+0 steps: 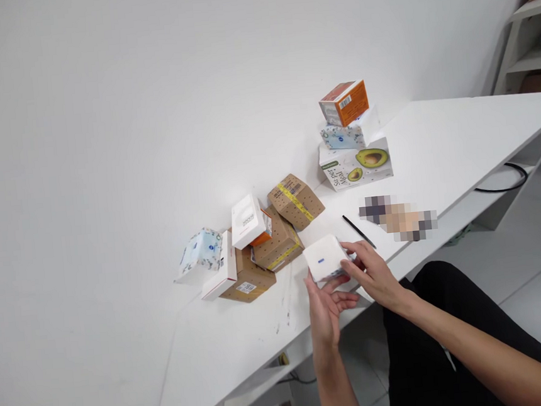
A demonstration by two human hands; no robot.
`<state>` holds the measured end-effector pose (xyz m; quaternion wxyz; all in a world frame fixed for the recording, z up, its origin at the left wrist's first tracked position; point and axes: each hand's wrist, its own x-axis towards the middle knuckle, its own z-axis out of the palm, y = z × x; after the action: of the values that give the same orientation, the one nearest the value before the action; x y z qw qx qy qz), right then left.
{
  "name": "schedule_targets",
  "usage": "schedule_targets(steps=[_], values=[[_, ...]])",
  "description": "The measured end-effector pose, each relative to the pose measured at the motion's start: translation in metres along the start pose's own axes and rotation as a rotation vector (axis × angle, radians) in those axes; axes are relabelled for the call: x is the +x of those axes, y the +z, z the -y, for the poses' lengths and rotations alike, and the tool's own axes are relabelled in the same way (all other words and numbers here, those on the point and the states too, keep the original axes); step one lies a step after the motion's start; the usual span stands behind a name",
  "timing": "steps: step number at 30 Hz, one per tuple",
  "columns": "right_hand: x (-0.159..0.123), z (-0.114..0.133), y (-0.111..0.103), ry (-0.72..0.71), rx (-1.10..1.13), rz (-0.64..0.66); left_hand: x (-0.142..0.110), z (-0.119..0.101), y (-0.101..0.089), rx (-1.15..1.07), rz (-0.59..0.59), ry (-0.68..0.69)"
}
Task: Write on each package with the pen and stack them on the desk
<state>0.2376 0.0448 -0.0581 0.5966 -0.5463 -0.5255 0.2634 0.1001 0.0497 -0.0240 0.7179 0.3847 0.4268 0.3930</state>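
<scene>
A white tissue pack (325,256) with a small blue mark on its pale face is held between my two hands, over the front part of the table. My left hand (328,308) grips it from below, thumb at its left edge and fingers curled under it. On the right side, the fingers of my right hand (369,273) close on the pack's edge. A dark pen (359,231) lies just beyond my right hand. The pack's underside is mostly hidden.
On the white table (209,366), brown cartons (248,274), a white box (247,221) and a patterned tissue pack (203,250) are piled left. Further right, an orange box (346,103) tops another tissue pack (342,137) and an avocado-print box (357,165). A blurred-out item (397,217) lies nearby.
</scene>
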Motion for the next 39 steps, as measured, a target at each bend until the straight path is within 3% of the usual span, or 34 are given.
schedule_targets(steps=[2, 8, 12, 16, 18, 20, 25, 30, 32, 35, 39], values=[[0.005, 0.004, 0.003, 0.014, -0.012, -0.003, -0.002, -0.004, -0.003, 0.132, -0.069, 0.069], [0.021, -0.002, -0.007, 0.053, -0.041, -0.015, 0.003, -0.012, -0.015, 0.795, -0.392, 0.326], [0.041, -0.017, -0.022, 0.128, -0.455, -0.015, 0.006, -0.010, -0.015, 0.898, -0.492, 0.475], [0.061, -0.034, -0.026, 0.382, -0.868, 0.221, 0.007, -0.002, -0.008, 1.033, -0.580, 0.923], [0.066, -0.041, -0.024, 0.436, -0.885, 0.277, 0.009, 0.002, -0.003, 1.130, -0.578, 1.152], [0.068, -0.046, -0.022, 0.432, -0.856, 0.287, 0.012, 0.006, 0.001, 1.221, -0.538, 1.269], [0.068, -0.045, -0.035, 0.363, -0.687, 0.274, 0.023, 0.012, 0.006, 1.379, -0.489, 1.199], [0.073, -0.004, -0.050, 0.283, 0.278, 0.060, 0.028, 0.014, 0.008, 1.374, -0.509, 1.154], [0.075, 0.019, -0.045, 0.219, 0.469, 0.040, 0.028, 0.015, 0.008, 1.360, -0.506, 1.150], [0.072, 0.045, -0.026, 0.108, 0.444, 0.044, 0.028, 0.016, 0.008, 1.330, -0.508, 1.149], [0.065, 0.051, 0.003, -0.005, 0.176, 0.163, 0.029, 0.019, 0.008, 1.308, -0.525, 1.144]])
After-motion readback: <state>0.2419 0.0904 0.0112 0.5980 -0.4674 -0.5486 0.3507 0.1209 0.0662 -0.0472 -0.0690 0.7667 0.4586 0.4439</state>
